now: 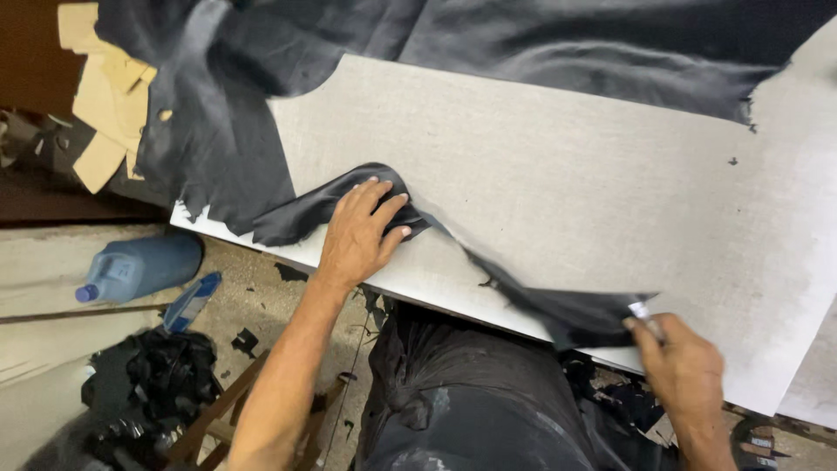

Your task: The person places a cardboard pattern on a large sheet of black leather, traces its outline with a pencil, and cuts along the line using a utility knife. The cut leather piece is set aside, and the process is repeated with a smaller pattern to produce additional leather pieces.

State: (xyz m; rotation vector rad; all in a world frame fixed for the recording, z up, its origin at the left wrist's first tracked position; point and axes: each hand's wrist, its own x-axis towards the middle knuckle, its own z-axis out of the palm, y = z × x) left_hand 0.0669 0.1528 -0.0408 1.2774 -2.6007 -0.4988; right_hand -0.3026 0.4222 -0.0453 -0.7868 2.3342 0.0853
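Note:
A long strip of black leather (523, 301) lies across the near edge of a grey cutting board (567, 183). My left hand (359, 234) presses flat on the strip's left end, fingers spread. At the strip's right end my right hand (684, 366) is closed around a small blade or knife (641, 310), whose metal tip touches the leather. A large sheet of black leather (488, 44) covers the far part of the board.
Tan cardboard patterns (105, 96) sit at the far left. On the floor below lie a blue plastic jug (144, 264), a pile of black scraps (153, 375) and a wooden frame (222, 410). More black material (471, 401) bunches under the board's near edge.

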